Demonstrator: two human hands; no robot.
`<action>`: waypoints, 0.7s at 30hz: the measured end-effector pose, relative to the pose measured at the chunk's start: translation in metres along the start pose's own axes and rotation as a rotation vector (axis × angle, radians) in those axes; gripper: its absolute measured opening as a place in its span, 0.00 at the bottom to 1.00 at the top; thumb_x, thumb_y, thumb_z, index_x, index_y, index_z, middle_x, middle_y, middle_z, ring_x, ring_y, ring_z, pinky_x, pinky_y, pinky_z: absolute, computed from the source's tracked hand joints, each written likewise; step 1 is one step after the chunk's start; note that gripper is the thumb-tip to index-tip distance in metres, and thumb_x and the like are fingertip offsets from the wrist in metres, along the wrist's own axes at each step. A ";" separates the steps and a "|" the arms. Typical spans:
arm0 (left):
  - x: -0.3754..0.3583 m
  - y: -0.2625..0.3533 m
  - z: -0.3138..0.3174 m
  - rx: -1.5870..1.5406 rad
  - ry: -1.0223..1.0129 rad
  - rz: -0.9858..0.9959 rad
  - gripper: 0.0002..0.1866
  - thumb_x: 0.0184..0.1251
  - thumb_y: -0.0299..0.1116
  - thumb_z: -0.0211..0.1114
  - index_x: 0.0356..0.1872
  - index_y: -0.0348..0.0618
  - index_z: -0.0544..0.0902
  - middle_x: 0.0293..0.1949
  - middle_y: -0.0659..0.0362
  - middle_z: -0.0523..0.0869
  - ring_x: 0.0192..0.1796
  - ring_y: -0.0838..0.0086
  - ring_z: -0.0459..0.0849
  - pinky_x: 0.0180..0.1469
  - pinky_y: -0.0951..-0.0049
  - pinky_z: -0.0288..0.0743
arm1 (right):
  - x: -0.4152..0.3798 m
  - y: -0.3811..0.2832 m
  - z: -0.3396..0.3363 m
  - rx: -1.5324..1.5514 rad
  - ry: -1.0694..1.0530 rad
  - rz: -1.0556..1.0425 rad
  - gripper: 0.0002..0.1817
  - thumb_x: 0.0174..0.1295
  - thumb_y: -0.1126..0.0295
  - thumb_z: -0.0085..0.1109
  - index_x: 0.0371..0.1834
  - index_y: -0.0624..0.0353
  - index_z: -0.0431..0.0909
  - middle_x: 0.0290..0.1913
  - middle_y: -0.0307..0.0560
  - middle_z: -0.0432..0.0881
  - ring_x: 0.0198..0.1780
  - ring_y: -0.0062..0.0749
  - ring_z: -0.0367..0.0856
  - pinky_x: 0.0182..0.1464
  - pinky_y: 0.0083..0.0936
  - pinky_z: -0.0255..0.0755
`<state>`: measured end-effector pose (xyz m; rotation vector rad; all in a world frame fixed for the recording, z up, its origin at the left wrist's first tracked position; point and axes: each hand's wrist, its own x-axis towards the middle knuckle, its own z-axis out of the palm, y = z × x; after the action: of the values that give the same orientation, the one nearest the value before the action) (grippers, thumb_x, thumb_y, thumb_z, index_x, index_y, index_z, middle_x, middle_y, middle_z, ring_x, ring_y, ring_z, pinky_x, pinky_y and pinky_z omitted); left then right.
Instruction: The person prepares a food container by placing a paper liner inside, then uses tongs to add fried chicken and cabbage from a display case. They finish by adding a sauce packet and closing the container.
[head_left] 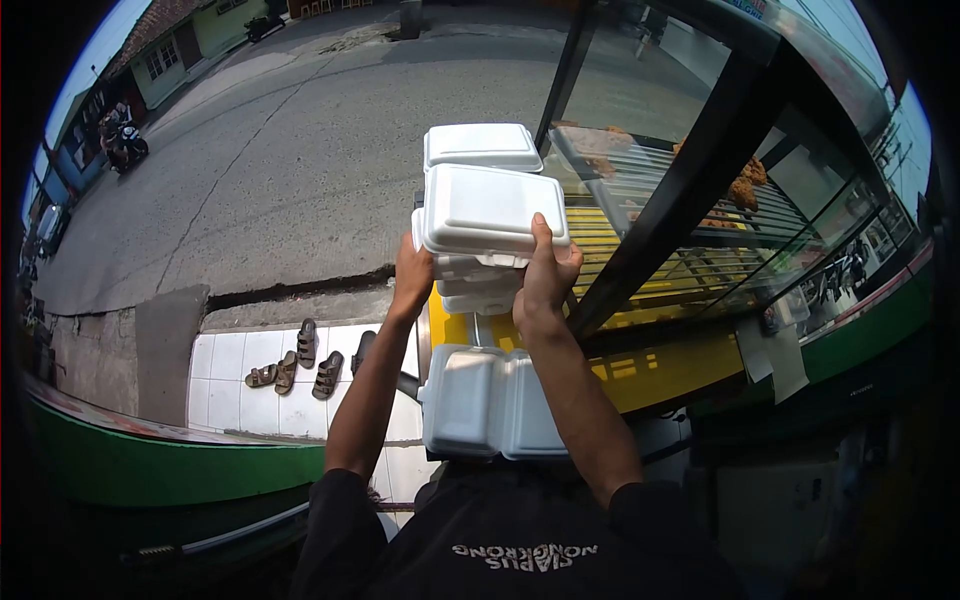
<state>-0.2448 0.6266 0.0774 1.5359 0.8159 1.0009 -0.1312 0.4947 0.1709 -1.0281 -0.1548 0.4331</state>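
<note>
A closed white foam takeout box (494,205) sits at the top of a stack, gripped at its near right corner by my right hand (545,275), thumb on the lid. My left hand (413,272) is closed at the left side of the stack; its fingertips are hidden, and it appears to grip the edge of the same box or the one just under it. More closed foam boxes (478,292) show below. Behind stands another closed foam box (480,146). Nearer to me, an open foam box (462,400) lies under my forearms, its inside facing up.
A glass display case (660,190) with a black frame stands at the right, holding fried pieces of food (745,185) on a rack. The yellow counter (690,370) runs beneath it. Several sandals (305,365) lie on white tiles at the left, and a road (300,150) passes beyond.
</note>
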 end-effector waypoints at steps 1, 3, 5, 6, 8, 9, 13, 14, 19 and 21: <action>0.000 -0.002 0.004 0.026 0.041 0.018 0.33 0.70 0.56 0.55 0.55 0.30 0.73 0.51 0.43 0.80 0.54 0.57 0.80 0.56 0.63 0.72 | -0.001 -0.002 0.003 -0.015 -0.008 -0.021 0.34 0.59 0.59 0.70 0.58 0.64 0.60 0.54 0.53 0.71 0.56 0.32 0.73 0.61 0.29 0.69; 0.003 -0.010 0.007 0.055 0.082 0.037 0.33 0.71 0.56 0.53 0.55 0.29 0.73 0.52 0.41 0.79 0.55 0.55 0.79 0.57 0.62 0.71 | 0.000 -0.003 0.006 -0.027 -0.015 -0.039 0.34 0.59 0.60 0.71 0.58 0.64 0.59 0.55 0.54 0.71 0.57 0.33 0.73 0.62 0.29 0.68; 0.012 -0.021 0.009 0.095 0.031 -0.018 0.34 0.72 0.57 0.48 0.57 0.30 0.72 0.54 0.39 0.78 0.59 0.51 0.77 0.59 0.60 0.70 | 0.002 -0.004 0.009 -0.126 0.027 -0.021 0.35 0.59 0.60 0.70 0.59 0.65 0.59 0.55 0.55 0.70 0.57 0.34 0.73 0.63 0.31 0.68; 0.012 -0.018 0.011 0.097 0.028 -0.012 0.34 0.72 0.57 0.48 0.57 0.30 0.72 0.54 0.39 0.78 0.59 0.51 0.77 0.59 0.60 0.70 | 0.004 -0.003 0.011 -0.120 0.028 -0.024 0.35 0.59 0.60 0.70 0.59 0.65 0.59 0.55 0.55 0.70 0.57 0.34 0.73 0.63 0.31 0.68; 0.006 -0.012 0.015 0.114 0.023 0.028 0.35 0.73 0.58 0.44 0.58 0.31 0.72 0.55 0.38 0.77 0.59 0.49 0.76 0.60 0.59 0.69 | 0.005 -0.001 0.013 -0.117 0.021 -0.069 0.36 0.59 0.60 0.71 0.61 0.66 0.58 0.56 0.56 0.70 0.58 0.35 0.73 0.63 0.31 0.68; 0.008 -0.012 0.016 0.136 0.034 0.000 0.34 0.74 0.58 0.43 0.60 0.34 0.72 0.56 0.40 0.77 0.59 0.54 0.76 0.62 0.60 0.68 | 0.008 -0.001 0.014 -0.111 0.025 -0.072 0.36 0.59 0.60 0.71 0.61 0.66 0.58 0.56 0.56 0.70 0.58 0.35 0.73 0.63 0.31 0.68; -0.002 -0.004 0.016 -0.048 0.103 -0.097 0.34 0.76 0.59 0.40 0.62 0.36 0.72 0.57 0.43 0.76 0.59 0.59 0.75 0.63 0.62 0.66 | 0.011 0.000 0.016 -0.152 0.047 -0.069 0.39 0.58 0.60 0.71 0.63 0.68 0.57 0.56 0.58 0.71 0.57 0.38 0.74 0.62 0.31 0.69; -0.002 0.001 0.016 -0.172 0.080 -0.031 0.35 0.77 0.60 0.39 0.63 0.36 0.70 0.58 0.44 0.76 0.59 0.61 0.74 0.63 0.63 0.65 | 0.011 0.000 0.017 -0.182 0.068 -0.080 0.39 0.58 0.60 0.71 0.63 0.70 0.57 0.55 0.60 0.71 0.57 0.41 0.75 0.62 0.31 0.70; -0.004 0.013 0.016 -0.289 -0.010 0.094 0.38 0.77 0.62 0.34 0.68 0.34 0.65 0.61 0.43 0.73 0.63 0.61 0.72 0.66 0.63 0.64 | 0.014 0.004 0.011 -0.242 0.065 -0.045 0.40 0.60 0.61 0.68 0.67 0.70 0.56 0.58 0.59 0.72 0.59 0.40 0.75 0.63 0.32 0.68; -0.007 0.013 0.017 -0.260 0.013 0.031 0.40 0.77 0.62 0.33 0.71 0.33 0.60 0.64 0.42 0.70 0.67 0.59 0.69 0.70 0.63 0.61 | 0.013 0.003 0.006 -0.242 0.034 -0.049 0.39 0.62 0.62 0.67 0.68 0.69 0.55 0.60 0.59 0.72 0.60 0.39 0.74 0.64 0.32 0.67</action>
<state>-0.2318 0.6112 0.0879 1.3238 0.6442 1.0950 -0.1225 0.5061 0.1704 -1.2663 -0.2049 0.3580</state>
